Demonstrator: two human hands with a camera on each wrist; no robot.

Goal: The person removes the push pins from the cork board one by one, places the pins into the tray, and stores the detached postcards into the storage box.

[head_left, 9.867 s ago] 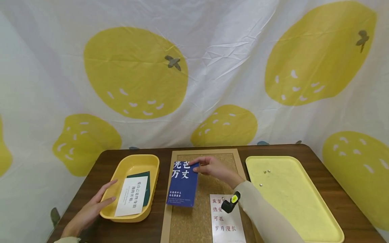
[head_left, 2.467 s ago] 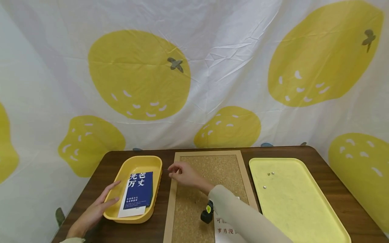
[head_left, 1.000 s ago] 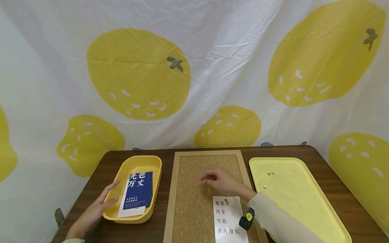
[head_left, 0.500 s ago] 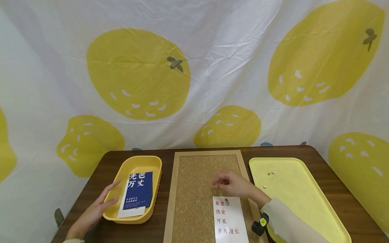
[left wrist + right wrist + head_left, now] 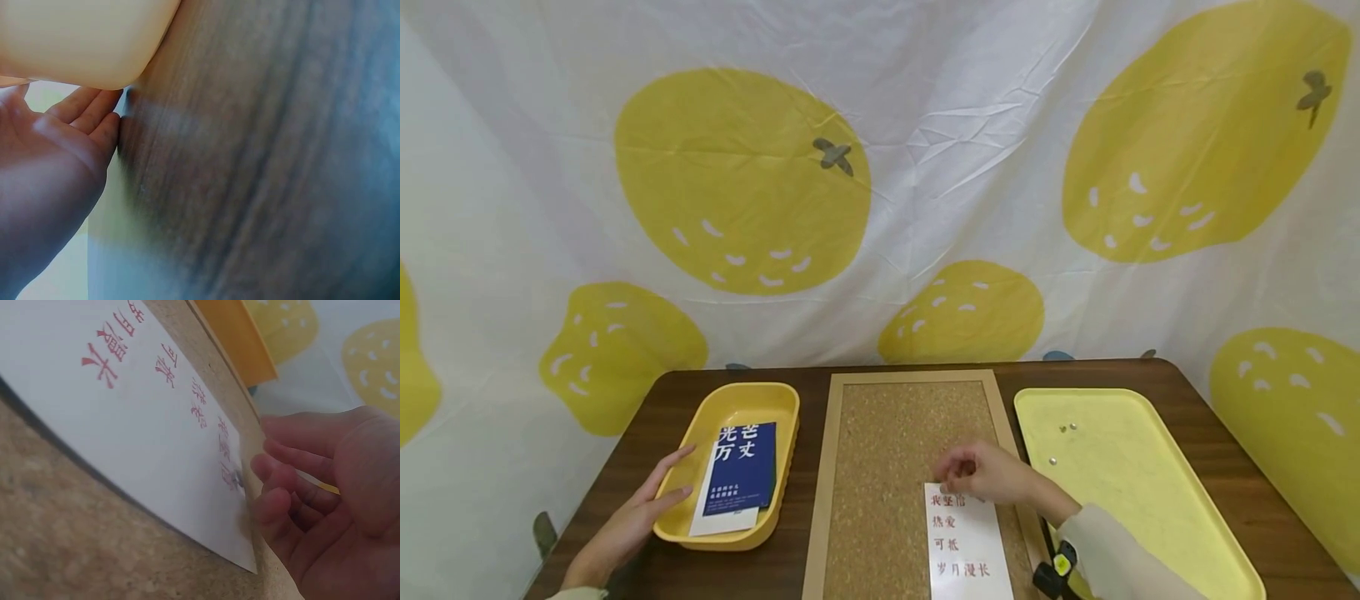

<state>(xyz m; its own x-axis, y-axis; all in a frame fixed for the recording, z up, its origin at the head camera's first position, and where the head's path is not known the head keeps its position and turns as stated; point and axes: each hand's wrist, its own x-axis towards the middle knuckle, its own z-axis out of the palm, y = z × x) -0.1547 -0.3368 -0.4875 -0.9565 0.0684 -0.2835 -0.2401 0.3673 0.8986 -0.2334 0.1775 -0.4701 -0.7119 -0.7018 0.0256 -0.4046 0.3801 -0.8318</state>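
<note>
A white card (image 5: 962,550) with red characters lies on the corkboard (image 5: 880,467). Close to the card's top edge is my right hand (image 5: 981,473), fingers loosely curled and holding nothing. In the right wrist view, a small metallic pin (image 5: 237,479) sits in the card near its top, just short of the fingertips (image 5: 273,503). My left hand (image 5: 632,512) holds the left rim of the yellow basin (image 5: 786,417), thumb over the edge. Its other fingers (image 5: 94,109) lie against the basin's outside. Inside the basin a blue card (image 5: 741,471) overlaps a white card (image 5: 722,523).
A pale yellow tray (image 5: 1135,492) stands right of the corkboard, under my right forearm. Several small metallic pins (image 5: 1052,461) lie in it. Behind the dark wood table (image 5: 812,392) hangs a lemon-print cloth (image 5: 955,208).
The blue card went from my right hand into the basin. Since then my right hand has moved right across the corkboard and down to the white card's top. My left hand stays at the basin.
</note>
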